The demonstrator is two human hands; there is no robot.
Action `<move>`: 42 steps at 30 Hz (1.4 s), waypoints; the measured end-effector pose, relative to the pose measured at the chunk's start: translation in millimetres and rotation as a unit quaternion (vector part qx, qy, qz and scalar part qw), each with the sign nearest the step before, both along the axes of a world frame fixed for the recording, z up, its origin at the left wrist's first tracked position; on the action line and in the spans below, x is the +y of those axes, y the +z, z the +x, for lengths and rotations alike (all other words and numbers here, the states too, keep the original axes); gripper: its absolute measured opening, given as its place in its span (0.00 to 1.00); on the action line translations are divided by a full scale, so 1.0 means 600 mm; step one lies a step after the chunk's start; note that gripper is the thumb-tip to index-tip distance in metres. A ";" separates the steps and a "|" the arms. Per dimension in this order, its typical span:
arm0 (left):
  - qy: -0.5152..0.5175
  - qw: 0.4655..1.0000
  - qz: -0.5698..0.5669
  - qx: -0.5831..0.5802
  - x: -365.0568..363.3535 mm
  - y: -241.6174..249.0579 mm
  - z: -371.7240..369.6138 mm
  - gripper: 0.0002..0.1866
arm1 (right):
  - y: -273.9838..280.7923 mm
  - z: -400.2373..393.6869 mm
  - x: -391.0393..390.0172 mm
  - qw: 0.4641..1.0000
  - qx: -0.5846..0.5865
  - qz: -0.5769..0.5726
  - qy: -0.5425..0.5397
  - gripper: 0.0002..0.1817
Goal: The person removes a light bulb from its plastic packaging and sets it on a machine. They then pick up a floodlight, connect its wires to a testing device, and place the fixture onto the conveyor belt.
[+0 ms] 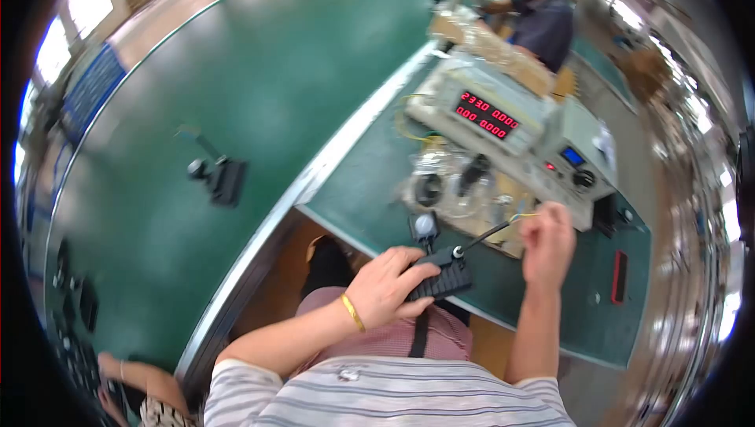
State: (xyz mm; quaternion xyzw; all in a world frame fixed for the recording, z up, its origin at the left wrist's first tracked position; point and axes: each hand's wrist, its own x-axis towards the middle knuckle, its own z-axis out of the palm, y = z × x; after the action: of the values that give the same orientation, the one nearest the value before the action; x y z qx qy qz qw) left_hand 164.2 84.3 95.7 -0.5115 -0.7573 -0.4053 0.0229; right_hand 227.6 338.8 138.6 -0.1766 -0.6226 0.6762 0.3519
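My left hand (389, 285) grips a black ribbed device (446, 279) at the bench's near edge, its fingers over the top. A small black part with a round pale face (425, 226) sits beside the device. From the device a short black cable (486, 235) runs up to the right and ends in thin yellow and other coloured wires (522, 216). My right hand (548, 242) is raised at the wire ends, its fingers closed in a pinch on them.
A meter with red digits (487, 115) and a box with a blue display (572, 157) stand behind. Plastic-wrapped parts (440, 183) lie before them. A red and black object (620, 277) lies right. Another device (228, 181) rests on the green surface left. Other people (543, 26) are at back right and lower left.
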 end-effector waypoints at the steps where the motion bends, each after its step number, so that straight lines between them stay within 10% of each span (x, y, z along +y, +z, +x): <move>1: 0.029 1.000 0.002 0.005 -0.019 0.004 -0.015 0.25 | 0.002 0.007 -0.002 0.999 0.042 0.002 -0.016 0.04; 9: 0.409 0.903 0.028 0.128 -0.169 -0.031 -0.312 0.19 | -0.102 0.077 -0.015 0.992 -0.129 0.013 -0.006 0.05; 16: 0.541 0.820 -0.183 0.031 -0.279 -0.115 -0.455 0.23 | -0.195 0.107 -0.039 0.974 -0.183 0.125 0.056 0.03; 36: 0.434 0.880 -0.192 -0.003 -0.427 -0.066 -0.192 0.20 | -0.196 0.114 -0.046 0.943 -0.203 0.263 0.032 0.01; 42: 0.508 0.843 -0.050 0.169 -0.338 -0.072 -0.168 0.07 | -0.193 0.104 -0.057 0.931 -0.192 0.310 0.032 0.02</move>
State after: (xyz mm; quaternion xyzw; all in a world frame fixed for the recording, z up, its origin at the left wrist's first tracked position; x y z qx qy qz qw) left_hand 63.2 -118.7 52.8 -0.1159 -0.9147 -0.2057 0.3279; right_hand 290.0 304.7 23.0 -0.1649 -0.8622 0.4138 0.2414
